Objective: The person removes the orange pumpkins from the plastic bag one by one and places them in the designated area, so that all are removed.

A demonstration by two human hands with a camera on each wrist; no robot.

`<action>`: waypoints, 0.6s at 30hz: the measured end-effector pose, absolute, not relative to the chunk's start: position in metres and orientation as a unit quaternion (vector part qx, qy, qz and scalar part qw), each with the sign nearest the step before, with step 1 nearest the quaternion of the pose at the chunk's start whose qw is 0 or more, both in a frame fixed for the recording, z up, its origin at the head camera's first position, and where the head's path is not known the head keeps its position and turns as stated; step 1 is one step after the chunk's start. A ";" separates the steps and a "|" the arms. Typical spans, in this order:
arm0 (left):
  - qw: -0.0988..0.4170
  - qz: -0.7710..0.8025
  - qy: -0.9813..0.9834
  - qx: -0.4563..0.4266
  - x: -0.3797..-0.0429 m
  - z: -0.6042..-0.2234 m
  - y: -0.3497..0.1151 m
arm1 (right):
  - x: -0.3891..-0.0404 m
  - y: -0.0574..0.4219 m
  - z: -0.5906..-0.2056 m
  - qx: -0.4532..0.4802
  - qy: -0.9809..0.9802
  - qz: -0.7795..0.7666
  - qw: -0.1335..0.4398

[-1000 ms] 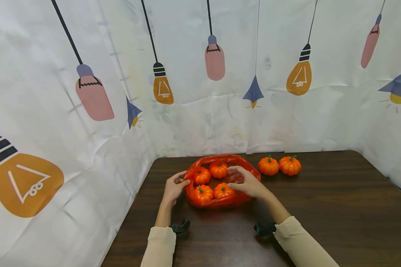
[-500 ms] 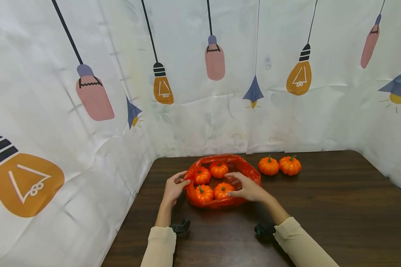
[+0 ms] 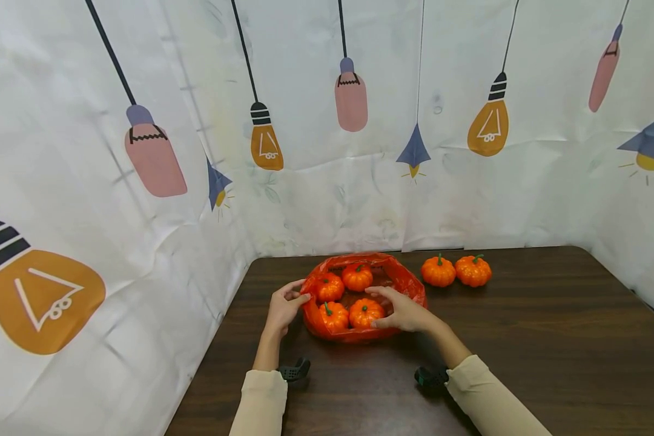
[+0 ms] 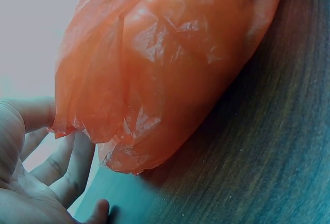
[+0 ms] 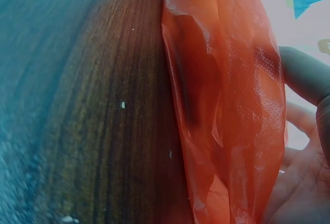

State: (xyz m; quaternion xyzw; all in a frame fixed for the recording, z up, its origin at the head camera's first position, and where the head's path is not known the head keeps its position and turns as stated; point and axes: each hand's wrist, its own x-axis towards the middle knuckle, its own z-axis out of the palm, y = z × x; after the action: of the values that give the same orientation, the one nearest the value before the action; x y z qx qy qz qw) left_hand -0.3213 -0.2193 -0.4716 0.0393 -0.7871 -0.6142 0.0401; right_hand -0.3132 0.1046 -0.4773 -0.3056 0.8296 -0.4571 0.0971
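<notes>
An orange-red plastic bag (image 3: 409,281) lies with its mouth spread wide in the head view, several small orange pumpkins (image 3: 358,277) inside it. At the bag's left rim, my left hand (image 3: 281,309) pinches the thin plastic between thumb and fingers. My right hand (image 3: 409,312) is at the front right of the mouth, fingers parted and gently bent, thumb by the near right pumpkin (image 3: 366,313). In the right wrist view, the bag's wall (image 5: 247,105) partly hides that hand's fingers; no pumpkin shows in its grasp.
Two more pumpkins (image 3: 438,270) sit side by side on the dark wooden table (image 3: 550,339), right of the bag. White sheeting (image 3: 327,200) printed with lamps hangs behind the table and along its sides. A dark device (image 3: 432,376) is strapped near the right wrist.
My right hand has shifted slightly toward the near rim of the bag, its thumb lower than before. The left hand stays at the left rim, and the pumpkins have hardly moved.
</notes>
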 end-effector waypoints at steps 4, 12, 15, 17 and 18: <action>0.035 -0.616 -0.786 0.037 -0.321 -0.471 -0.219 | -0.314 0.104 -0.479 -0.311 0.826 -0.459 0.101; 0.041 -0.616 -0.785 0.043 -0.326 -0.479 -0.221 | -0.311 0.104 -0.480 -0.314 0.828 -0.454 0.098; 0.034 -0.619 -0.783 0.041 -0.322 -0.473 -0.220 | -0.311 0.104 -0.479 -0.315 0.830 -0.451 0.097; 0.029 -0.619 -0.784 0.036 -0.318 -0.465 -0.218 | -0.311 0.104 -0.480 -0.315 0.831 -0.449 0.097; 0.028 -0.618 -0.785 0.033 -0.315 -0.461 -0.217 | -0.311 0.104 -0.480 -0.314 0.831 -0.448 0.097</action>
State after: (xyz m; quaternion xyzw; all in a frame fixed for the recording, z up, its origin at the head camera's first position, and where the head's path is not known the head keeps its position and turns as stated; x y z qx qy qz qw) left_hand -0.3152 -0.2171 -0.4609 0.0327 -0.7851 -0.6179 0.0278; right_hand -0.3112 0.1036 -0.4798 -0.3145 0.8314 -0.4478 0.0967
